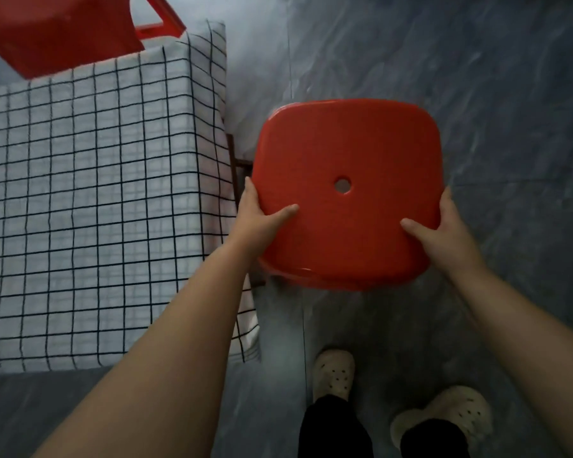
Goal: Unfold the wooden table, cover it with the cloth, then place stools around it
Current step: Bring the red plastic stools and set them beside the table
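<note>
A red plastic stool with a square seat and a round centre hole is beside the table's right edge, seen from above. My left hand grips its left seat edge, thumb on top. My right hand grips the right seat edge the same way. The table is covered by a white cloth with a black grid, which hangs down over its right side. A dark wooden table leg shows between the cloth and the stool. A second red stool stands at the table's far side.
Dark grey marbled floor stretches to the right and beyond the stool. My feet in pale clogs stand on it just behind the held stool, near the table's front right corner.
</note>
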Action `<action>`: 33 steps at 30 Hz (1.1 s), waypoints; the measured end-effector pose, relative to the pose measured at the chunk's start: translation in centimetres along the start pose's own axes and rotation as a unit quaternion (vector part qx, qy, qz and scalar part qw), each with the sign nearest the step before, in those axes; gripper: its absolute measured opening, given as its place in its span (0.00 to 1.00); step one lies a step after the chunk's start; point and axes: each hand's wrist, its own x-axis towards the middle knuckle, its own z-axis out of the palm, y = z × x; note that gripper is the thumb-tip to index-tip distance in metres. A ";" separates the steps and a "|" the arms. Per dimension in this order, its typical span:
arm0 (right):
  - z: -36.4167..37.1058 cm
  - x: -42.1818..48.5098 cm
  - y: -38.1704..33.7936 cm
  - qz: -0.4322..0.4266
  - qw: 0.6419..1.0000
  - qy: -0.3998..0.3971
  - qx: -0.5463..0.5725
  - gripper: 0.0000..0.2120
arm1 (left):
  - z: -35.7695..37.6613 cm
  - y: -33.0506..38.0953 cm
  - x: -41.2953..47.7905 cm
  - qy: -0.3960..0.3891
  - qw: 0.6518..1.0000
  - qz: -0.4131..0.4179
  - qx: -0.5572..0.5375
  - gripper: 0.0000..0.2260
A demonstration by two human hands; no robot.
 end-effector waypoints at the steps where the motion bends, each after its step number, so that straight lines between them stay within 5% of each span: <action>1: 0.0 0.8 -0.2 -0.007 1.000 0.000 0.008 0.41 | 0.0 0.3 0.5 0.003 1.000 0.014 0.025 0.52; 9: -0.8 5.5 -1.7 -0.016 0.999 -0.023 0.030 0.49 | -0.1 2.1 4.5 0.028 0.997 0.042 0.066 0.51; 14: -0.4 4.5 -2.7 0.007 0.999 0.046 0.004 0.41 | 0.1 2.4 4.2 0.048 0.995 0.011 0.081 0.53; 16: -0.2 2.7 -2.1 0.032 0.996 0.068 -0.042 0.42 | 0.9 2.4 2.4 0.131 0.970 0.039 0.199 0.52; 18: -0.5 -0.1 -0.3 0.042 0.992 0.060 -0.102 0.38 | 2.5 2.0 -0.6 0.196 0.913 0.162 0.319 0.43; 21: -2.8 -5.9 3.7 0.004 0.982 0.065 -0.176 0.33 | 6.7 1.6 -4.7 0.083 0.860 0.298 0.405 0.37; 24: -7.3 -11.5 9.8 -0.010 0.973 0.079 -0.215 0.38 | 12.8 0.7 -7.5 -0.025 0.807 0.342 0.482 0.34; 26: -10.5 -14.7 14.8 0.029 0.969 0.119 -0.214 0.43 | 17.8 0.5 -9.8 -0.066 0.787 0.357 0.499 0.33; 33: -24.3 -28.4 30.2 0.210 0.905 0.356 -0.095 0.34 | 39.0 0.8 -21.9 -0.177 0.722 0.413 0.525 0.33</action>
